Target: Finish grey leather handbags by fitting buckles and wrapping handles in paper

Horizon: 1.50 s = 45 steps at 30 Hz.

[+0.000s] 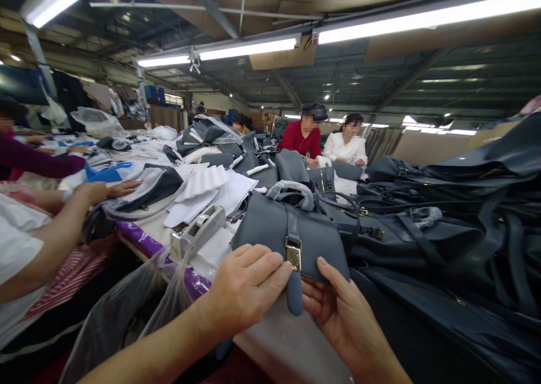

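A dark grey-blue handbag [262, 220] sits in front of me, its flap towards me. Down the middle of the flap runs a strap with a gold buckle [293, 254], and the strap's rounded tip hangs below the edge. My left hand [249, 282] is closed at the flap's lower edge, thumb and forefinger pinched against the left side of the buckle. On the other side, my right hand [338, 310] grips the flap's edge, thumb on top and fingers underneath. Clear wrap covers the bag's top handle [291, 192].
A tape dispenser [198, 232] stands left of the bag, near white paper sheets [215, 186]. More dark bags [406, 232] pile up on the right. A co-worker's arm [80, 203] reaches in from the left; two people work across the table. A clear plastic bag [127, 310] hangs at the front edge.
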{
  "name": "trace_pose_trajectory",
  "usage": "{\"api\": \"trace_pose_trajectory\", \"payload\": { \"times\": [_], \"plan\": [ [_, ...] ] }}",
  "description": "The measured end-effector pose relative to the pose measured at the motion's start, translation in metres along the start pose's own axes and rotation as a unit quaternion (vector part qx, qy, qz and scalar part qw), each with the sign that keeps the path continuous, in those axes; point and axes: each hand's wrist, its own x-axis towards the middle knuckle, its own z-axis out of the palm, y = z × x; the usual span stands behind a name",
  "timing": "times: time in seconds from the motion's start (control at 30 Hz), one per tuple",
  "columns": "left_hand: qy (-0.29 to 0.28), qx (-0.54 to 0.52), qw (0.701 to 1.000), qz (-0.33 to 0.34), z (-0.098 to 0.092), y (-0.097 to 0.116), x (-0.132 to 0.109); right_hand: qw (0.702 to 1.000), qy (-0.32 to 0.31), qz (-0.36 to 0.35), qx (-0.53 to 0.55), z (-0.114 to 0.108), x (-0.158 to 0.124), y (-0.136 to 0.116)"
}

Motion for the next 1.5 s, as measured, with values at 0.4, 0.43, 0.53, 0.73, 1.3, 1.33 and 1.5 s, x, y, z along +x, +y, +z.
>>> {"api": "trace_pose_trajectory", "payload": {
  "times": [0.4, 0.43, 0.53, 0.73, 1.3, 1.33, 1.5],
  "plan": [
    [-0.152, 0.019, 0.981, 0.122, -0.001, -0.010, 0.013, 1.000, 0.017, -0.017, -0.007, -0.002, -0.006, 0.004],
    [-0.171, 0.020, 0.977, 0.127, 0.000, -0.011, 0.014, 1.000, 0.014, -0.018, -0.009, -0.002, -0.007, 0.005],
    [-0.221, 0.011, 0.967, 0.123, 0.002, -0.014, 0.021, 1.000, 0.010, -0.018, -0.010, -0.002, -0.008, 0.007],
    [-0.211, -0.132, 0.966, -0.063, -0.005, -0.025, 0.036, 1.000, 0.024, -0.018, -0.006, -0.002, -0.009, 0.008],
    [-0.180, -0.094, 0.888, -0.413, 0.008, 0.006, 0.014, 0.993, -0.025, -0.100, 0.050, -0.002, -0.001, 0.038],
    [-0.188, -0.103, 0.881, -0.422, 0.012, 0.005, 0.014, 0.993, -0.030, -0.099, 0.056, -0.003, 0.000, 0.039],
    [-0.200, -0.249, 0.834, -0.450, 0.019, -0.006, 0.013, 0.993, -0.012, -0.092, 0.069, -0.006, 0.006, 0.040]
  ]
}}
